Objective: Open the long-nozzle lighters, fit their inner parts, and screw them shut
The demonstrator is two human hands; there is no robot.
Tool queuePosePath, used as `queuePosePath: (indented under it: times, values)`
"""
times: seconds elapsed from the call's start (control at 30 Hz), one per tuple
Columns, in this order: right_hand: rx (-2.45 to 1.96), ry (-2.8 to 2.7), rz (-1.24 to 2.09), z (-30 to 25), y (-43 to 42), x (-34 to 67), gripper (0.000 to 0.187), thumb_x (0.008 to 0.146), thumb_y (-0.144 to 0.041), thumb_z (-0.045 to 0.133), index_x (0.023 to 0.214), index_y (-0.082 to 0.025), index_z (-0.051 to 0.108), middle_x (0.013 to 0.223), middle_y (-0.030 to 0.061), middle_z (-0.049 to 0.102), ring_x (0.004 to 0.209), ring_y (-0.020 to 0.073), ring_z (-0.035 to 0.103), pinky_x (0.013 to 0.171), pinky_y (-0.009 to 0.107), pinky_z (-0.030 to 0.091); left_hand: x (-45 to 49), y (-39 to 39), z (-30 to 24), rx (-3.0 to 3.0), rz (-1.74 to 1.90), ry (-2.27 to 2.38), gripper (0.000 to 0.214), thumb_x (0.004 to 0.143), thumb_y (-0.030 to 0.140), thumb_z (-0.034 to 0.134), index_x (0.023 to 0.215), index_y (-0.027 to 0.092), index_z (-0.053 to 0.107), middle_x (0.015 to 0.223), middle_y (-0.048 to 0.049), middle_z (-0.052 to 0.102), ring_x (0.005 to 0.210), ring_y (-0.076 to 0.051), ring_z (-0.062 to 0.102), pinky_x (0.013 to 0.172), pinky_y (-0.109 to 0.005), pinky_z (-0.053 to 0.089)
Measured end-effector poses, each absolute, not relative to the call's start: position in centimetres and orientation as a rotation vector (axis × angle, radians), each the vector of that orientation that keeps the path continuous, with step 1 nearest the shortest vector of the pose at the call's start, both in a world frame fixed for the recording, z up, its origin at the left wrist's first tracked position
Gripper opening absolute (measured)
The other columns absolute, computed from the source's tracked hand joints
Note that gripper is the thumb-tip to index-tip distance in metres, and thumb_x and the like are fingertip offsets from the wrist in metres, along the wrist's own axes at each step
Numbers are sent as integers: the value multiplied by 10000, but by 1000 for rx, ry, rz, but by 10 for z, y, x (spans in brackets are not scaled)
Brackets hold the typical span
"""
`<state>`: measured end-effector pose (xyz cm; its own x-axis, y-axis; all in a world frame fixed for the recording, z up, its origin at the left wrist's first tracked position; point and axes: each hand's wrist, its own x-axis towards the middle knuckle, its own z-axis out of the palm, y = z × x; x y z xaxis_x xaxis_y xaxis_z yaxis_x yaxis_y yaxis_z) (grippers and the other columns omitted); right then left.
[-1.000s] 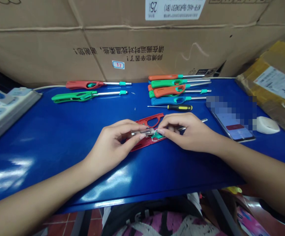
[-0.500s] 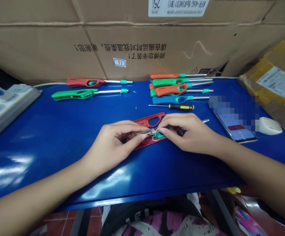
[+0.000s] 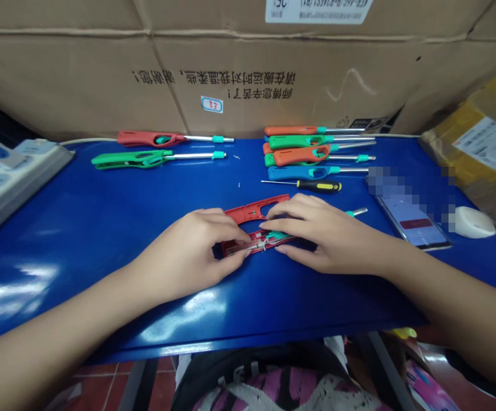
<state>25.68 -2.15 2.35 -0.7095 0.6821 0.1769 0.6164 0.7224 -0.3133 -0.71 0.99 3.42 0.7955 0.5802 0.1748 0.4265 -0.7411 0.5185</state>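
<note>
An opened red lighter shell [image 3: 254,211] lies in two halves at the middle of the blue table [image 3: 102,228]. My left hand [image 3: 192,251] and my right hand [image 3: 316,231] meet over the nearer half, fingers pinched on its clear inner tube and teal trigger part [image 3: 273,235]. The lighter's metal nozzle tip [image 3: 357,212] sticks out to the right past my right hand. Both hands rest low on the table.
Two finished long lighters, red and green [image 3: 145,158], lie at back left; several more [image 3: 307,154] are stacked at back right. A yellow-black screwdriver [image 3: 311,185], a phone [image 3: 414,220], a white object [image 3: 472,221], a power strip [image 3: 3,180] and cardboard boxes [image 3: 230,68] surround them.
Both hands have lowered the inner tube and trigger part down into the nearer red shell half; my right-hand fingers now lie flatter over it. The view shifted slightly.
</note>
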Motion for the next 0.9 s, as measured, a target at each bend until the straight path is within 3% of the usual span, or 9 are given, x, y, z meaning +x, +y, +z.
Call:
queuePosePath:
  times: [0.17,0.43,0.73,0.9]
  values:
    - [-903,-2725,304,25,-22,258,390,1009,-305,552,1387,-234,613,1445,121,583,1264,286,533,1053,519,441,-11,10,34,2578,430,793,161,943,305,663,987,228,797,922,-31,783,844,-205,696,777,-340,530]
    - [-912,-2802,304,24,-22,259,433,1010,-338,552,1426,-221,577,1657,119,359,1420,310,440,1155,558,373,-15,14,32,2543,407,927,148,942,321,671,994,272,801,970,-8,784,888,-208,707,770,-324,522]
    - [-865,-2760,290,18,-20,258,472,1013,-305,541,1482,-260,522,1644,107,385,1433,288,443,1155,549,376,-14,12,33,2573,372,967,147,946,296,670,987,271,809,977,-5,773,897,-211,707,782,-341,539]
    - [-860,-2806,282,18,-20,258,457,1027,-323,516,1473,-228,527,1657,125,357,1426,278,459,1153,528,378,-14,11,35,2574,369,995,148,911,254,694,995,276,814,985,0,780,911,-224,709,803,-363,552]
